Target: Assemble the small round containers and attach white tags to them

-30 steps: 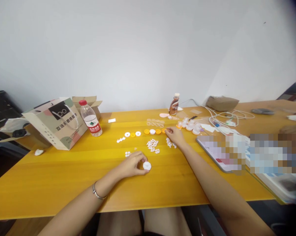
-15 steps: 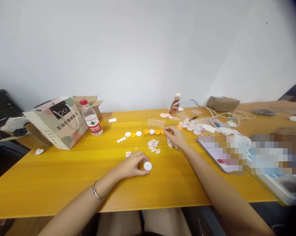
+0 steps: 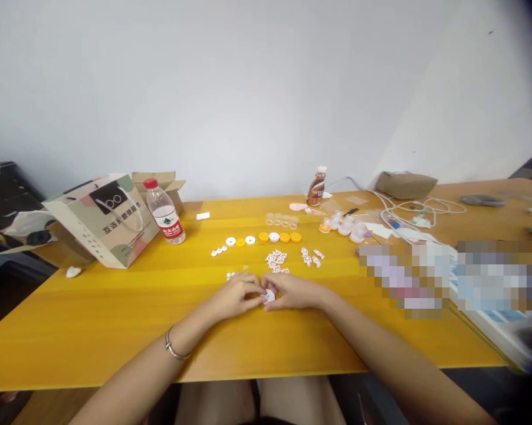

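Note:
My left hand [image 3: 237, 295] and my right hand [image 3: 295, 291] meet at the middle of the yellow table [image 3: 115, 319], fingers pinched together round a small white round disc [image 3: 269, 296]. Just behind the hands lie small white cut-out pieces [image 3: 276, 258] and a second cluster [image 3: 311, 256]. Farther back runs a row of yellow and white discs [image 3: 279, 237], with more white and yellow discs [image 3: 240, 241] to its left and tiny white buttons [image 3: 219, 251] beside them. A bracelet sits on my left wrist [image 3: 174, 349].
A paper bag [image 3: 104, 221] and a water bottle [image 3: 164, 212] stand at the back left. A brown drink bottle [image 3: 315, 186], clear small cups [image 3: 282, 220], white cables [image 3: 407, 215] and a brown pouch [image 3: 405, 184] lie at the back right. A blurred-out flat item [image 3: 403, 271] sits right.
My right hand left the row of discs at the back and came down to the white disc that my left hand holds. The left hand stayed put.

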Demonstrator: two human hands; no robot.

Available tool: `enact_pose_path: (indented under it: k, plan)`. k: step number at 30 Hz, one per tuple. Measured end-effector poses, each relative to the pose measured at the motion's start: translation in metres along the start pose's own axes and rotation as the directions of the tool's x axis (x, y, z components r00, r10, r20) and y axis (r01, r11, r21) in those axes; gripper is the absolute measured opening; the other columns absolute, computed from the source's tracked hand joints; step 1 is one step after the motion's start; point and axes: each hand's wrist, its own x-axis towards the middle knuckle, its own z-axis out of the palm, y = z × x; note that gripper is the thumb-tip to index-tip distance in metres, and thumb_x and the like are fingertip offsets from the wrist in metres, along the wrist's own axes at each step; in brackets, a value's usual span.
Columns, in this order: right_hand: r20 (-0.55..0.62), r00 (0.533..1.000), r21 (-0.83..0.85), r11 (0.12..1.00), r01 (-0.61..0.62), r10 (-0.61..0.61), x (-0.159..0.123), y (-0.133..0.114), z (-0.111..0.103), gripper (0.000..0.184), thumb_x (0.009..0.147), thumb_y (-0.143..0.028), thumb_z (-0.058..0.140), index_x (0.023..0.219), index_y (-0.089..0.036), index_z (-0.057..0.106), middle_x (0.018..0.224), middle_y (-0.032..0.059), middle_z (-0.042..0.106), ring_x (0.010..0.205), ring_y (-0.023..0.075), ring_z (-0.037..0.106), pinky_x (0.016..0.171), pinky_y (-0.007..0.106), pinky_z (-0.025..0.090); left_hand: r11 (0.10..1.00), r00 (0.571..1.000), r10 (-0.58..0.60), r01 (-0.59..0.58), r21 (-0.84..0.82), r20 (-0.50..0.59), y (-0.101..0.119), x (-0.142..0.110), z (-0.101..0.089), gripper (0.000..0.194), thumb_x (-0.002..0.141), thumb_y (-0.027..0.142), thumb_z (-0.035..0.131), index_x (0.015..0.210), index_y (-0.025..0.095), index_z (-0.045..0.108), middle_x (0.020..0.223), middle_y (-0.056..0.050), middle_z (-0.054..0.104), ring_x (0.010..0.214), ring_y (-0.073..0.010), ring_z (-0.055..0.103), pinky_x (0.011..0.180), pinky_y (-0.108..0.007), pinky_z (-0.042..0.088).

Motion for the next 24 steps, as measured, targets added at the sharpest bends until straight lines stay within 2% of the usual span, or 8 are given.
enact_pose_path:
  k: [7,13,17,20,22,24]
  plan:
    - [-0.040,0.999,0.030,0.999,-0.014,0.016,0.003,0.004,0.005,0.031,0.066,-0.036,0.065,0.084,-0.018,0.048,0.073,-0.0023,0.050,0.064,0.0107,0.044,0.055,0.021,0.034,0.999,0.999,-0.042,0.042,0.013,-0.009,-0.001,0.003,0.002,0.017,0.082,0.029,0.051,0.087,0.020,0.065,0.084,-0.004,0.061,0.081,-0.0155,0.054,0.076,-0.027,0.039]
    - [-0.045,0.999,0.034,0.999,-0.022,0.023,0.005,0.001,0.005,0.027,0.066,-0.033,0.064,0.081,-0.018,0.047,0.071,-0.0028,0.050,0.061,0.0099,0.043,0.054,0.021,0.034,0.979,0.985,-0.168,0.170,-0.116,0.029,-0.002,0.003,0.004,0.012,0.079,0.028,0.054,0.080,0.016,0.058,0.076,-0.002,0.060,0.070,-0.0127,0.053,0.065,-0.023,0.040]
    - [-0.032,0.999,0.051,0.999,0.004,-0.002,0.005,0.003,0.005,0.026,0.067,-0.031,0.063,0.083,-0.018,0.047,0.073,-0.0027,0.050,0.062,0.0094,0.043,0.055,0.020,0.034,0.968,0.982,-0.190,0.190,-0.163,0.016,0.001,0.003,0.007,0.011,0.078,0.027,0.055,0.076,0.016,0.054,0.075,-0.001,0.058,0.069,-0.0116,0.051,0.065,-0.022,0.040]
    - [-0.025,1.000,0.062,0.998,0.013,-0.011,0.004,0.004,0.006,0.026,0.067,-0.030,0.063,0.084,-0.018,0.047,0.073,-0.0027,0.050,0.062,0.0092,0.043,0.055,0.020,0.034,0.956,0.983,-0.184,0.184,-0.228,0.025,0.000,0.004,0.001,0.012,0.078,0.027,0.055,0.075,0.016,0.054,0.076,-0.001,0.059,0.070,-0.0114,0.052,0.066,-0.022,0.040]
    - [-0.021,1.000,0.069,0.998,0.002,0.000,0.004,0.005,0.006,0.028,0.067,-0.030,0.063,0.086,-0.018,0.047,0.073,-0.0030,0.049,0.062,0.0092,0.043,0.054,0.020,0.033,0.942,0.977,-0.212,0.202,-0.267,-0.007,-0.007,0.004,-0.009,0.013,0.078,0.028,0.054,0.076,0.016,0.055,0.076,-0.001,0.059,0.070,-0.0112,0.053,0.065,-0.021,0.040]
    - [-0.019,1.000,0.074,0.997,-0.017,0.018,0.004,0.004,0.006,0.030,0.066,-0.031,0.064,0.088,-0.018,0.047,0.072,-0.0031,0.049,0.061,0.0092,0.044,0.053,0.020,0.033,0.921,0.939,-0.313,0.264,-0.288,-0.141,-0.020,0.002,-0.023,0.014,0.077,0.029,0.053,0.077,0.015,0.055,0.075,-0.001,0.060,0.069,-0.0117,0.053,0.062,-0.021,0.040]
